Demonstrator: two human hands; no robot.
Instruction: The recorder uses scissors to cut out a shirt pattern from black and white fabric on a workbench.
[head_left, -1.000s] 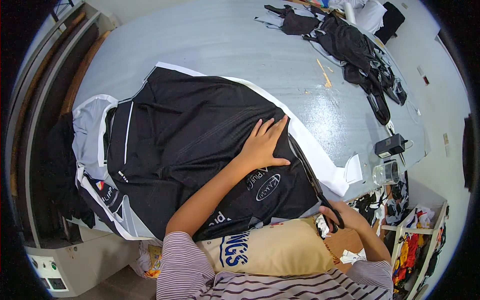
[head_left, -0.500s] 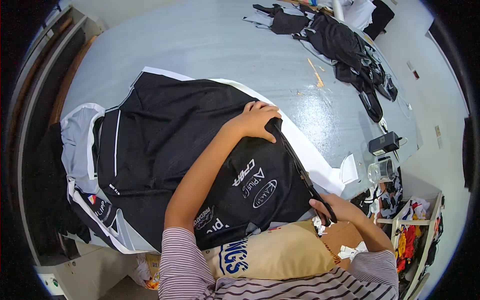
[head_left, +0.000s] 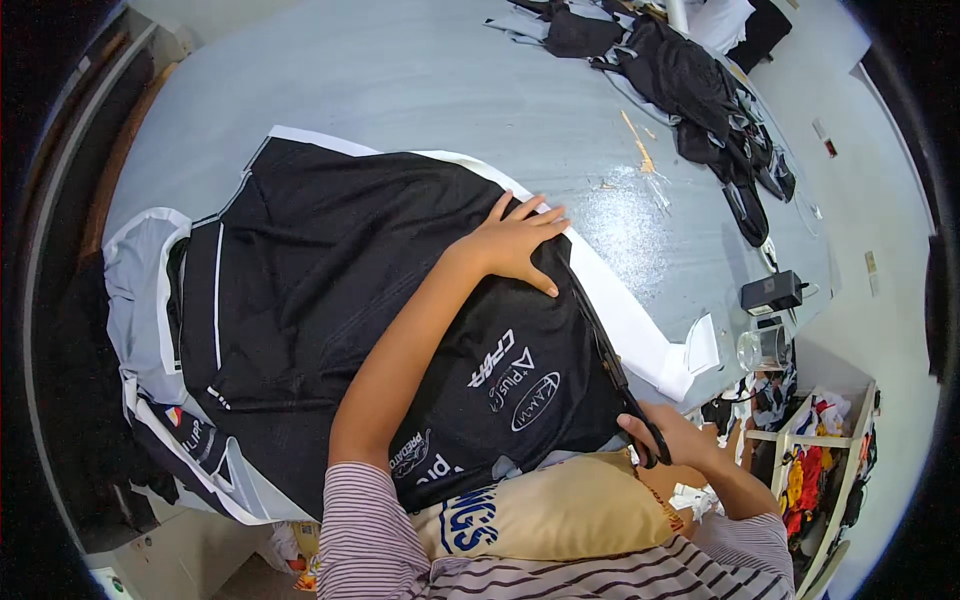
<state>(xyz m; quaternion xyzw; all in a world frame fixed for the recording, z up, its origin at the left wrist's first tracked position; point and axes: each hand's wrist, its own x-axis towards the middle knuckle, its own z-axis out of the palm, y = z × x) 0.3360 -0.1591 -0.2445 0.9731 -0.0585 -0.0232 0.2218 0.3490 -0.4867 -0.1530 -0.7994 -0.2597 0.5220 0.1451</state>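
A black jersey [head_left: 300, 270] with white prints lies spread across the grey table. My left hand [head_left: 510, 248] rests on its far right edge, fingers spread and pressing the cloth flat. My right hand [head_left: 672, 438] grips the handles of black scissors [head_left: 612, 365], whose long blades run up along the jersey's right edge. Past that edge extends a strip of white material [head_left: 625, 305], its near end curled up. Which layers sit between the blades, I cannot tell. A grey and white part of the garment [head_left: 140, 290] hangs folded at the left.
Dark cloth scraps [head_left: 690, 90] are heaped at the far right. A black box-shaped adapter [head_left: 772, 291] and a clear cup [head_left: 762, 347] stand near the right edge. A beige printed cushion [head_left: 570, 510] lies between me and the table. Shelves with coloured cloth [head_left: 825, 450] stand lower right.
My left hand's fingers have fanned out wider over the edge. The scissors have shifted slightly in my right hand, still along the jersey's edge. The white strip's near end has curled up more.
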